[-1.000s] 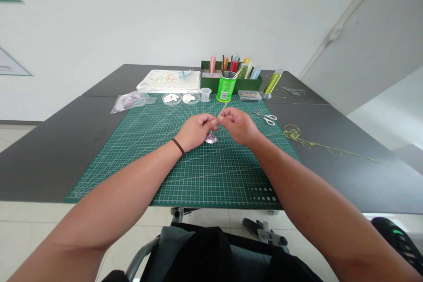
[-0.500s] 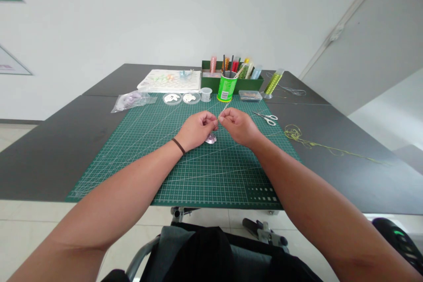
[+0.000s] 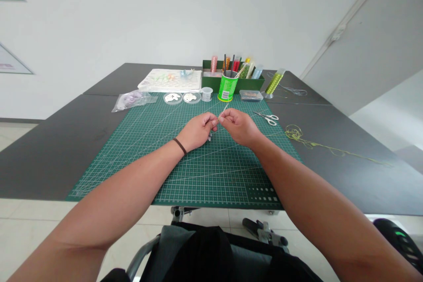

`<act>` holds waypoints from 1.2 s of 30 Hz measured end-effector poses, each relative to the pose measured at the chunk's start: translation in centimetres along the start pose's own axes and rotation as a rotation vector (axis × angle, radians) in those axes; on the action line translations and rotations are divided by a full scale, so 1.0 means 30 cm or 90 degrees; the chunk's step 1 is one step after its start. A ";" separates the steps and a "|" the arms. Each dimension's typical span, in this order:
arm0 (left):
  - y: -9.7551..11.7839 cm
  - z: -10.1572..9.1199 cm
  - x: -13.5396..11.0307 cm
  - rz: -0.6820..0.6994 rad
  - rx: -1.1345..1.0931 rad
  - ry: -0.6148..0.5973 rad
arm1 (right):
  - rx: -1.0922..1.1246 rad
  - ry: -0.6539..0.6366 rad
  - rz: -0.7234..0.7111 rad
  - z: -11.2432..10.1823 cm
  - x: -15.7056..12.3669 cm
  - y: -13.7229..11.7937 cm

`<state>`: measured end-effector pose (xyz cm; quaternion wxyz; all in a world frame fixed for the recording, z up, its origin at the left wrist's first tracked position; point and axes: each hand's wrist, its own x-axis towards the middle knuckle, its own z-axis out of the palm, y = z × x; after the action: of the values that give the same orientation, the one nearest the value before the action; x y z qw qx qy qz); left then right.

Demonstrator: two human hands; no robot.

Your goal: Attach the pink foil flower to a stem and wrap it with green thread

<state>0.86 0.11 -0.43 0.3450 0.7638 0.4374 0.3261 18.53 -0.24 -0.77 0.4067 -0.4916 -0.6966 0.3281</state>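
Over the green cutting mat (image 3: 205,176), my left hand (image 3: 197,132) is closed in a pinch, palm inward. A small pale purple piece (image 3: 209,137) pokes out beneath its fingers; most of it is hidden. My right hand (image 3: 240,128) is pinched shut beside it, the fingertips of both hands nearly touching. From the right fingertips a thin pale stick or wire (image 3: 226,107) slants up and away. What lies between the two pinches is too small to make out. White-handled scissors (image 3: 269,119) lie just right of my right hand.
A green can (image 3: 228,88) with sticks stands behind my hands, before a dark green box (image 3: 211,83) of tubes. Near it are round dishes (image 3: 173,102), a small cup (image 3: 206,94) and a clear case (image 3: 251,96). A plastic bag (image 3: 132,100) lies left; tangled yellow-green thread (image 3: 294,132) lies right.
The pale purple piece under my left hand has turned and shows less than before. Both hands keep nearly the same place and their pinches.
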 end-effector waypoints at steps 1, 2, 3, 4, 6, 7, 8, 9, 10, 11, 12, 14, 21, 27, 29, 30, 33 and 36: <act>-0.001 0.000 0.000 0.000 -0.003 -0.003 | 0.000 0.001 -0.003 0.000 0.001 0.001; -0.002 0.001 0.000 -0.001 -0.007 -0.006 | 0.000 0.001 -0.006 0.000 0.001 0.002; -0.001 0.002 0.000 -0.003 -0.012 -0.008 | 0.002 0.002 -0.007 0.001 0.002 0.003; 0.001 0.003 0.000 -0.006 -0.016 -0.007 | 0.006 0.004 -0.006 0.001 0.004 0.004; 0.005 0.005 -0.002 -0.012 -0.023 0.000 | 0.018 0.004 0.000 0.002 0.006 0.007; 0.006 0.007 -0.002 -0.016 -0.028 0.006 | 0.024 0.004 0.003 0.003 0.007 0.008; 0.007 0.009 -0.003 -0.022 -0.035 0.013 | 0.028 0.003 0.004 0.004 0.008 0.009; 0.007 0.010 -0.003 -0.028 -0.044 0.019 | 0.032 0.002 0.005 0.004 0.008 0.009; 0.006 0.012 -0.004 -0.034 -0.054 0.024 | 0.035 0.002 0.004 0.005 0.009 0.010; 0.004 0.013 -0.004 -0.041 -0.066 0.028 | 0.038 0.002 0.004 0.005 0.009 0.010; 0.003 0.014 -0.005 -0.045 -0.073 0.033 | 0.042 0.004 0.004 0.006 0.009 0.010; 0.003 0.014 -0.006 -0.048 -0.074 0.037 | 0.043 0.009 0.004 0.007 0.008 0.010; 0.023 0.004 -0.009 -0.091 -0.100 0.008 | 0.018 0.001 0.006 0.005 0.003 0.001; 0.027 -0.002 -0.010 -0.073 -0.071 -0.002 | 0.017 0.005 0.010 0.006 0.003 -0.006; 0.024 -0.001 -0.011 -0.063 -0.055 0.000 | 0.023 0.005 0.006 0.007 0.004 -0.005; 0.022 -0.001 -0.011 -0.059 -0.050 0.000 | 0.026 0.005 0.004 0.008 0.004 -0.004; 0.017 0.001 -0.012 -0.049 -0.043 -0.003 | 0.035 0.006 0.007 0.010 0.004 -0.002; 0.018 0.001 -0.013 -0.043 -0.039 -0.006 | 0.046 0.005 0.006 0.009 0.004 0.002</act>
<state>0.97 -0.44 -0.08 0.3810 0.7391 0.4513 0.3239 18.29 -0.12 -0.91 0.4254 -0.4813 -0.6803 0.3529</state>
